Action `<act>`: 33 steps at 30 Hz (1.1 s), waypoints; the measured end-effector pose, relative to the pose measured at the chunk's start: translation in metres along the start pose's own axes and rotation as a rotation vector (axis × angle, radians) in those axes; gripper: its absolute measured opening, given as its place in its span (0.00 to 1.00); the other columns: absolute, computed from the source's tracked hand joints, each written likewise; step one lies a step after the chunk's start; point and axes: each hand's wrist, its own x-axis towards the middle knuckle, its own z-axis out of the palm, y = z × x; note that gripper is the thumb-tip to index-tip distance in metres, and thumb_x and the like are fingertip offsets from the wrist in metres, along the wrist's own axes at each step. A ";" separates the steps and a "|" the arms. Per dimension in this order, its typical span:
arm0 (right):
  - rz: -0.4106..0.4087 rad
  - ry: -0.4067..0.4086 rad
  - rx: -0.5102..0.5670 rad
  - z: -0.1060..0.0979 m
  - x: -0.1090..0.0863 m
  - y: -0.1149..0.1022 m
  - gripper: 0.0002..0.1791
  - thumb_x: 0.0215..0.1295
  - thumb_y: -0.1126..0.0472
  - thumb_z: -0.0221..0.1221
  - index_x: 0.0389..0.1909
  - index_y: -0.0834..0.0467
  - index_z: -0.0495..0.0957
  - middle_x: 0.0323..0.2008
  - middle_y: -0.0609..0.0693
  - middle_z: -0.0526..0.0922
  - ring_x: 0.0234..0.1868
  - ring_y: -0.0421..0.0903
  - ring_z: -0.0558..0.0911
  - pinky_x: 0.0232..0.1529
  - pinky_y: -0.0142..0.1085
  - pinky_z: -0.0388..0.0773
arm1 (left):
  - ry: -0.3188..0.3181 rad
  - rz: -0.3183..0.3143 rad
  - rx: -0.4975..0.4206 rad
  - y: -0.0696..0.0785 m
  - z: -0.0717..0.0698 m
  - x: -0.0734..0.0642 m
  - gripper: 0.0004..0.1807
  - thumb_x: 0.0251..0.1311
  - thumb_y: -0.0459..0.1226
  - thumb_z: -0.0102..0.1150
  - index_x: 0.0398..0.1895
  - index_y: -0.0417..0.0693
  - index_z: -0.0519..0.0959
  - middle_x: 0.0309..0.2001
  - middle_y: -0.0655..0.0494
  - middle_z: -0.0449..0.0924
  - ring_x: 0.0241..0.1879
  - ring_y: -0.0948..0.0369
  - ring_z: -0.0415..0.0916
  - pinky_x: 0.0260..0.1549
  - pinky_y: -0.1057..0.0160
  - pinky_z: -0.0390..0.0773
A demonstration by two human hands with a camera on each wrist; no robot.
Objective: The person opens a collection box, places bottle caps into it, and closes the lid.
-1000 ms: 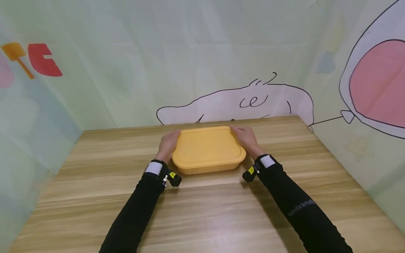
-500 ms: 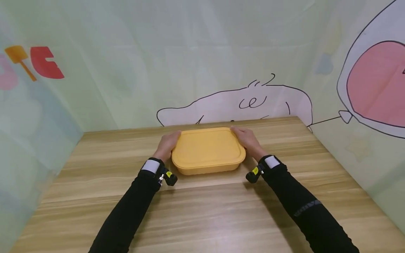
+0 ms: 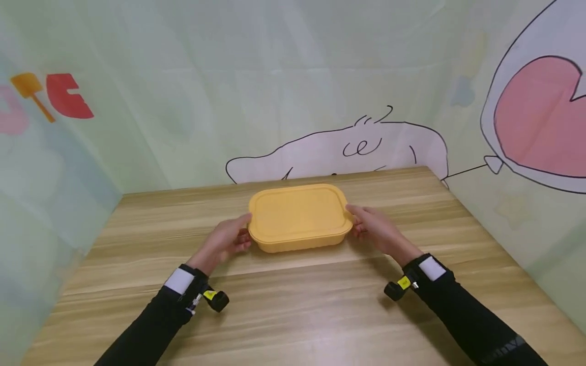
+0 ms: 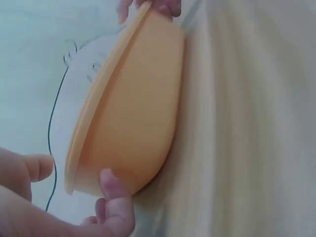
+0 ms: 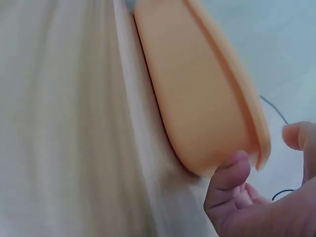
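A yellow rectangular lunch box [image 3: 299, 216] with its lid on sits on the wooden table, near the back edge. My left hand [image 3: 224, 241] is at its left end; in the left wrist view the thumb [image 4: 39, 167] stands apart from the lid rim, and the fingers [image 4: 116, 197] are loosely bent close to the wall. At the right end is my right hand [image 3: 377, 231], its thumb [image 5: 296, 136] also clear of the rim in the right wrist view and its bent fingers [image 5: 232, 173] by the wall. Whether any fingertip still touches the box, I cannot tell. Its contents are hidden.
The wooden table [image 3: 293, 315] reaches back to a printed cloth backdrop [image 3: 206, 91] with cartoon drawings. Cloth also hangs along the left and right sides. Each wrist wears a strapped camera, such as the left wrist camera [image 3: 217, 300].
Both hands have loosened from the box's ends, drawn back toward me and spread outward. The lunch box has stayed in nearly the same place.
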 end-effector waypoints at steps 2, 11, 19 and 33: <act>-0.009 -0.021 -0.001 0.001 -0.009 0.002 0.24 0.74 0.46 0.58 0.49 0.65 0.69 0.28 0.49 0.73 0.25 0.40 0.73 0.28 0.31 0.70 | -0.031 0.018 -0.004 -0.004 0.002 -0.008 0.23 0.75 0.45 0.52 0.58 0.34 0.69 0.39 0.50 0.72 0.34 0.60 0.74 0.32 0.69 0.79; -0.042 -0.043 -0.030 0.009 -0.019 0.007 0.13 0.72 0.56 0.59 0.39 0.63 0.70 0.27 0.51 0.72 0.26 0.43 0.72 0.26 0.32 0.68 | -0.020 0.077 -0.062 -0.013 0.016 -0.016 0.24 0.72 0.34 0.55 0.65 0.28 0.65 0.44 0.45 0.73 0.37 0.59 0.75 0.37 0.69 0.80; -0.064 -0.003 -0.044 0.012 -0.021 0.008 0.15 0.73 0.59 0.58 0.46 0.68 0.71 0.25 0.51 0.76 0.20 0.40 0.71 0.22 0.31 0.66 | 0.006 0.071 -0.070 -0.012 0.017 -0.016 0.26 0.71 0.31 0.58 0.67 0.29 0.64 0.44 0.43 0.75 0.36 0.59 0.76 0.36 0.68 0.80; -0.115 0.046 0.014 0.021 -0.019 0.013 0.08 0.70 0.64 0.57 0.38 0.64 0.69 0.19 0.47 0.71 0.19 0.41 0.67 0.19 0.31 0.61 | -0.014 0.052 -0.104 -0.012 0.015 -0.013 0.16 0.72 0.30 0.55 0.57 0.29 0.68 0.37 0.46 0.77 0.31 0.60 0.78 0.32 0.68 0.81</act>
